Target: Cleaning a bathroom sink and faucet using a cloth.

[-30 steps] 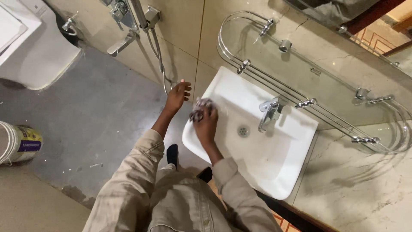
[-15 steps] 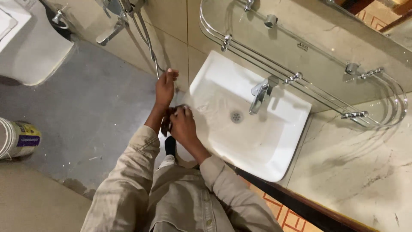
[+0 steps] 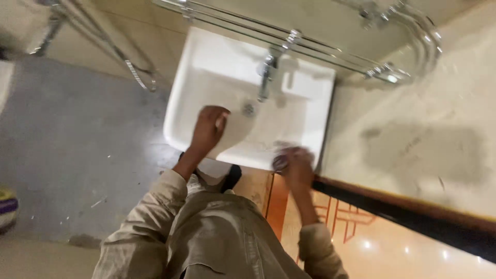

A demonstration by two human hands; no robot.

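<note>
Right hand (image 3: 298, 164) clenched on rag (image 3: 281, 161), blurred, pressed to front rim of basin (image 3: 206, 67) at right corner. Left hand (image 3: 207, 129) laid flat, released, on near-left rim. Step judged: rim being wiped. Next stroke needs firm pressure along edge. Yellow-purple tub (image 3: 6, 205) cut off far left.

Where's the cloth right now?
Head view: the cloth is under the right hand at the sink's front rim, right side, near the dark ledge.
</note>
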